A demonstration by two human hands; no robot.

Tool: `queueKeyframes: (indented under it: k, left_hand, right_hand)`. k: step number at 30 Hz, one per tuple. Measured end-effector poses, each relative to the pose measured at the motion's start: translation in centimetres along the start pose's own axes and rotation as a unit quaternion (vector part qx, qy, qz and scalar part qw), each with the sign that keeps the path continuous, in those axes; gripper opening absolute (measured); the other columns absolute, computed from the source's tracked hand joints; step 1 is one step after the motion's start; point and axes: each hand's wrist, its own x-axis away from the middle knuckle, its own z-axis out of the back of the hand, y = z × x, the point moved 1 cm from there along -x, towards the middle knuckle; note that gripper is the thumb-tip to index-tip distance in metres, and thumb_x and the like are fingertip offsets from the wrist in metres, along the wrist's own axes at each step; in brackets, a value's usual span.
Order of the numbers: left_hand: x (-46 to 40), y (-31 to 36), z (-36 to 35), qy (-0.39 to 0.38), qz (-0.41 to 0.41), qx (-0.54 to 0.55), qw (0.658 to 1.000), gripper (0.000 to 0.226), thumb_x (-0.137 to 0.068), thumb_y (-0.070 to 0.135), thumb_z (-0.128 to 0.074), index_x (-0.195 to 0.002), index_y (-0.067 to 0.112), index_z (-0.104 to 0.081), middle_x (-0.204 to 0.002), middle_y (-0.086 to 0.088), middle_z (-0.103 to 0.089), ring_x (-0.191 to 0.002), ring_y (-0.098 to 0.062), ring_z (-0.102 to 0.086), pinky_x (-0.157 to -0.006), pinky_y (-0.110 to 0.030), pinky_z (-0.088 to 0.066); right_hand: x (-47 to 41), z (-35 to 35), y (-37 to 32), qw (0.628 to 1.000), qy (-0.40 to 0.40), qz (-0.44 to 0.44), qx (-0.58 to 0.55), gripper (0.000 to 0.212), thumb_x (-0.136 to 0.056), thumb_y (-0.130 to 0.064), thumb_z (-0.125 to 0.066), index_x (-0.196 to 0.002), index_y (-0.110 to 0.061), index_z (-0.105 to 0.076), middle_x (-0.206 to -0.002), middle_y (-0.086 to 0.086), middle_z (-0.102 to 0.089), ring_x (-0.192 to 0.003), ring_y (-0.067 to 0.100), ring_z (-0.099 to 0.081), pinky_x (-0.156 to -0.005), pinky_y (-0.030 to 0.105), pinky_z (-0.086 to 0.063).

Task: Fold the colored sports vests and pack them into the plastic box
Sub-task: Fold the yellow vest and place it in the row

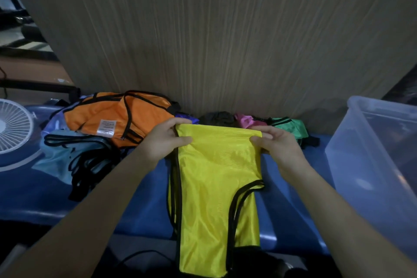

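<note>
A yellow sports vest (214,178) with black trim lies lengthwise on the blue table (140,205), its lower end hanging over the near edge. My left hand (168,140) pinches its far left corner, thumb on top of the fabric. At the far right corner my right hand (276,144) pinches the same edge. The clear plastic box (370,142) stands at the right, and its contents cannot be made out.
An orange vest (117,117) lies on light blue vests (67,156) at the left. Purple, dark, pink and green vests (288,126) are bunched along the wooden panel (225,40) behind. A white fan (13,126) sits at far left.
</note>
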Motion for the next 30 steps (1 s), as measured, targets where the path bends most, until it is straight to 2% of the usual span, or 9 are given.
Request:
queueKeyframes:
  k: [3,6,10,14,18,21,23,26,30]
  left_hand:
    - [-0.2,0.9,-0.1,0.005,-0.032,-0.079,0.996,0.034,-0.088,0.008,-0.074,-0.118,0.022,-0.065,-0.089,0.003,-0.075,-0.083,-0.004,-0.072,-0.067,-0.014,-0.054]
    - [-0.8,1.2,-0.1,0.034,-0.058,-0.188,0.980,0.020,-0.089,0.023,-0.075,-0.108,0.028,-0.068,-0.093,0.005,-0.073,-0.088,-0.009,-0.070,-0.078,-0.027,-0.057]
    - [-1.5,1.6,-0.1,0.062,-0.083,-0.305,0.947,0.015,-0.089,0.035,-0.073,-0.103,0.030,-0.069,-0.089,0.010,-0.060,-0.084,-0.007,-0.058,-0.069,-0.024,-0.044]
    - [-2.5,1.5,0.5,0.082,-0.142,-0.379,0.911,0.015,-0.092,0.038,-0.068,-0.104,0.029,-0.067,-0.114,0.005,-0.046,-0.112,-0.012,-0.042,-0.097,-0.030,-0.035]
    - [-2.3,1.6,0.4,0.033,-0.136,-0.346,0.928,0.012,-0.097,0.036,-0.061,-0.101,0.024,-0.059,-0.097,0.002,-0.064,-0.090,-0.015,-0.062,-0.077,-0.036,-0.050]
    - [-1.9,1.6,0.3,0.028,-0.149,-0.307,0.940,0.015,-0.097,0.036,-0.062,-0.105,0.025,-0.054,-0.094,0.006,-0.066,-0.083,-0.003,-0.064,-0.064,-0.025,-0.046]
    - [-1.9,1.7,0.5,0.026,-0.143,-0.240,0.960,0.018,-0.094,0.032,-0.066,-0.107,0.028,-0.053,-0.100,0.009,-0.068,-0.088,0.001,-0.066,-0.073,-0.018,-0.050]
    - [-2.0,1.8,1.2,-0.008,-0.111,-0.158,0.981,0.033,-0.084,0.031,-0.075,-0.111,0.040,-0.057,-0.106,0.005,-0.069,-0.099,-0.013,-0.069,-0.092,-0.041,-0.055]
    - [-1.9,1.5,1.8,-0.040,-0.089,-0.186,0.978,0.044,-0.075,0.027,-0.084,-0.112,0.037,-0.062,-0.111,0.006,-0.068,-0.106,-0.015,-0.066,-0.101,-0.047,-0.051]
  right_hand:
    - [0.0,0.2,-0.2,0.998,0.041,0.027,0.039,0.017,-0.087,-0.004,-0.073,-0.103,-0.010,-0.074,-0.087,0.014,-0.073,-0.074,0.010,-0.067,-0.069,0.023,-0.055]
    - [-0.2,0.2,-0.8,0.991,0.081,0.055,0.088,0.013,-0.088,-0.011,-0.075,-0.100,-0.013,-0.075,-0.083,0.005,-0.074,-0.069,0.005,-0.067,-0.061,0.018,-0.054]
    - [-0.9,-0.1,-1.2,0.980,0.096,0.087,0.152,0.006,-0.088,-0.017,-0.075,-0.094,-0.018,-0.076,-0.084,0.007,-0.074,-0.071,0.014,-0.065,-0.068,0.039,-0.057]
    - [-1.9,-0.2,-1.2,0.959,0.096,0.139,0.227,0.004,-0.089,-0.019,-0.073,-0.094,-0.018,-0.073,-0.094,-0.001,-0.063,-0.083,0.014,-0.061,-0.075,0.041,-0.054]
    - [-2.1,-0.3,-1.2,0.933,0.085,0.192,0.292,0.005,-0.096,-0.020,-0.065,-0.097,-0.020,-0.060,-0.101,-0.004,-0.054,-0.086,0.004,-0.052,-0.075,0.016,-0.040]
    - [-1.9,-0.4,-0.9,0.936,0.080,0.170,0.297,0.007,-0.100,-0.023,-0.058,-0.102,-0.017,-0.054,-0.083,-0.004,-0.057,-0.075,0.006,-0.051,-0.064,0.027,-0.040]
    - [-1.8,-0.3,-0.9,0.939,0.087,0.167,0.287,0.009,-0.100,-0.024,-0.058,-0.103,-0.017,-0.055,-0.077,-0.007,-0.055,-0.070,0.005,-0.049,-0.061,0.028,-0.038]
    - [-1.8,0.0,-1.3,0.941,0.103,0.181,0.269,0.005,-0.100,-0.024,-0.059,-0.103,-0.019,-0.058,-0.071,-0.010,-0.049,-0.064,0.003,-0.044,-0.058,0.020,-0.035]
    - [-1.6,0.0,-1.8,0.959,0.057,0.157,0.231,0.009,-0.100,-0.021,-0.059,-0.102,-0.026,-0.066,-0.079,-0.013,-0.063,-0.073,-0.002,-0.056,-0.064,0.018,-0.042]
